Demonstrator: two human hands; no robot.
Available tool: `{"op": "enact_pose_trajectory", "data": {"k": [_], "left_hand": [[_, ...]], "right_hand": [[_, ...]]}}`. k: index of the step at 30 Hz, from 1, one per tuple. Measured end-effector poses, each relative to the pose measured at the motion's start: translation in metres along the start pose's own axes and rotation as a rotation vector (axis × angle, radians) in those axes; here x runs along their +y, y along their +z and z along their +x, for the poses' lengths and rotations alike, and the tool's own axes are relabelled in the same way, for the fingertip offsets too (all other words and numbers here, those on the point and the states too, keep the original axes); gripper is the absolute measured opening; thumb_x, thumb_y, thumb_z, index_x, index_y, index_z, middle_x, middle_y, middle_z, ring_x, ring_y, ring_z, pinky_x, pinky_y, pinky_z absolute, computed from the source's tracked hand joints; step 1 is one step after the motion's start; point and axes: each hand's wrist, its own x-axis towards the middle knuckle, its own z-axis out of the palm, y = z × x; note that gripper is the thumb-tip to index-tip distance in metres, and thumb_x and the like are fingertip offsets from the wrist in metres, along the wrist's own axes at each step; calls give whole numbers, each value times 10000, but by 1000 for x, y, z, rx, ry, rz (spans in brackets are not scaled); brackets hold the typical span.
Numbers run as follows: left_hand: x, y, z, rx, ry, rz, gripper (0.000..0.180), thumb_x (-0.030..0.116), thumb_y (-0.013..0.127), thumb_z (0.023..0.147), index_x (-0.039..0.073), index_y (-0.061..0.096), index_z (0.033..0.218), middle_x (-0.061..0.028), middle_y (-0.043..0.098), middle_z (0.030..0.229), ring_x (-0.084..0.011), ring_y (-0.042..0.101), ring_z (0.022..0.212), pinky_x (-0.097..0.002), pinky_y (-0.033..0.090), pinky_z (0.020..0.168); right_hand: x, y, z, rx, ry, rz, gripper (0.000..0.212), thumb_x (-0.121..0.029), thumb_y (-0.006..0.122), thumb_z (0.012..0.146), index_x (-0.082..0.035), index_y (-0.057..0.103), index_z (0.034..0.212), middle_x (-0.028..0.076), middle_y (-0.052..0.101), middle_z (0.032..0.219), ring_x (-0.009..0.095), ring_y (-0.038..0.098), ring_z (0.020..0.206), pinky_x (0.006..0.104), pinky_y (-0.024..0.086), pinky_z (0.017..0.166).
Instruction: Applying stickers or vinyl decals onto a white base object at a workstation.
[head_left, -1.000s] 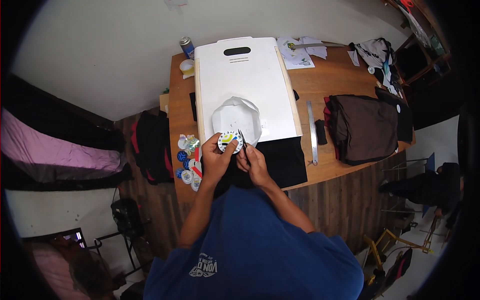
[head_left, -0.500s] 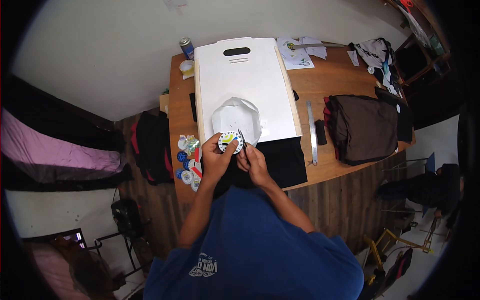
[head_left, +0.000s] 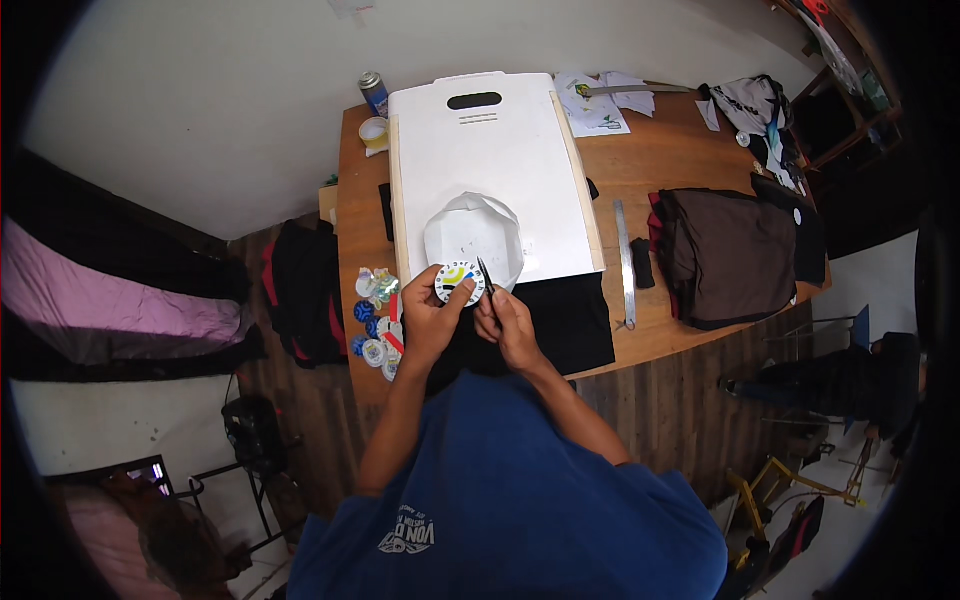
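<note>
In my left hand I grip a round white patch with lettering around its rim and yellow, blue and black shapes in the middle; the thumb presses on its face. My right hand is closed around a slim dark pointed tool, whose tip points up beside the patch's right edge. Whether the tool is scissors or tweezers I cannot tell. Just beyond both hands, a white paper-like container with small dark scraps inside stands on a white board. Black cloth lies under the board's near edge.
Several round patches lie at the wooden table's left edge. A spray can and tape roll stand far left. Right of the board lie a metal ruler and folded dark garments. Another person is at far right.
The patch has turned slightly in my left hand, and the tool's tip has shifted a little. The person at far right has moved a leg outward.
</note>
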Motion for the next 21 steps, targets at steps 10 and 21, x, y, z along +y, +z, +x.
{"op": "enact_pose_trajectory", "data": {"k": [10,21], "left_hand": [[2,1,-1,-3,0,18,49,30,669,876,4,628,880,-20,649,828,-47,585,743,-200,465,677],[5,5,1,58,-31,-54,56,63,659,893,11,638,896,-24,660,843,-51,593,765,-212,466,709]], "right_hand": [[3,-2,0,-21,-8,-27,359,-345,314,1061,-74,428,855,-39,299,599,60,244,506,219,253,479],[-5,6,1,-5,-21,-46,386,-393,300,1050,-82,410,851,-34,292,586,69,254,493,227,250,469]]}}
